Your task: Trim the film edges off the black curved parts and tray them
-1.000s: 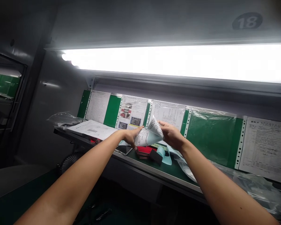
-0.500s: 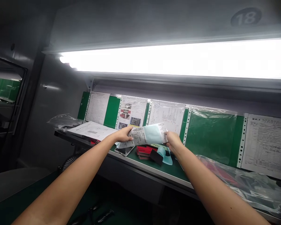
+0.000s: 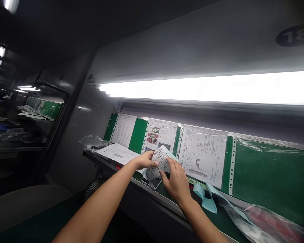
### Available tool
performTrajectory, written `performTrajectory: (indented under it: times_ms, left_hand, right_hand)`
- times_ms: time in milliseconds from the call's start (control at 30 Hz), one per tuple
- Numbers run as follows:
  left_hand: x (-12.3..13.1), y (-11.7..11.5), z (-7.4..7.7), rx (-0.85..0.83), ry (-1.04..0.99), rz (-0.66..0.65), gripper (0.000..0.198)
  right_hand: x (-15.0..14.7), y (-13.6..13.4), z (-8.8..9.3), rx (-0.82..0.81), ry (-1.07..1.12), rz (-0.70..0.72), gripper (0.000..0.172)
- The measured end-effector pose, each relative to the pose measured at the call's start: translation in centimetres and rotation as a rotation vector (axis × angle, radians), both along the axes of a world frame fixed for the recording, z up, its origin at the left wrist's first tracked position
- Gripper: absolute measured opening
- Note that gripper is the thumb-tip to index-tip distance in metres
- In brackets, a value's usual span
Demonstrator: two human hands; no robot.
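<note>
At my green-topped surface [image 3: 225,222], 3 printed sheets [image 3: 202,158] hang behind 1 creased paper form [image 3: 160,162].
Both hands hold it just above 1 phone [image 3: 152,183]: my left hand [image 3: 147,160] has its fingers pinched shut on the form, and my right hand [image 3: 176,182] curls its fingers down on top. It looks light, soft and easily torn, so I'd take it by the edges.

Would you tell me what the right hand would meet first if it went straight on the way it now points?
The folded printed form: the right hand's fingers seem to touch it. The left hand lies just beyond, though depth is unclear.
</note>
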State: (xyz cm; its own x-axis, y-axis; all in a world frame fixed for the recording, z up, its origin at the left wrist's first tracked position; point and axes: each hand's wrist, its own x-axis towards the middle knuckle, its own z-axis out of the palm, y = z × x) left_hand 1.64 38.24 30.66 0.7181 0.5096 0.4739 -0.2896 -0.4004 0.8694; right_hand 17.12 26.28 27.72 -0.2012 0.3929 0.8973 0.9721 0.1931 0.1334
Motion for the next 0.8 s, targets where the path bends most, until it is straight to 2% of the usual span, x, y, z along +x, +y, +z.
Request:
performTrajectory:
  times_ms: [100,233,433,667,800]
  left_hand:
    - [-0.8,-0.2,-0.5,-0.047,-0.028,-0.048,0.063]
    - [-1.5,-0.7,-1.4,-0.091,-0.062,-0.097,0.063]
    - [-2.3,-1.4,-2.3,-0.1,-0.122,-0.118,0.057]
    - [-2.9,-1.7,-2.9,-0.059,-0.136,-0.131,0.057]
    - [-3.4,-1.5,-2.5,0.009,-0.119,-0.055,0.049]
  right_hand:
    - [0.0,1.0,-0.3,-0.044,-0.015,-0.025,0.049]
    - [-0.3,1.0,-0.4,-0.073,0.016,-0.04,0.047]
    - [-1.6,0.4,-0.3,-0.051,0.008,0.039,0.047]
    - [-2.6,0.0,0.0,-0.161,0.234,0.229,0.044]
    - [-2.1,0.1,0.5,-0.227,0.465,0.279,0.035]
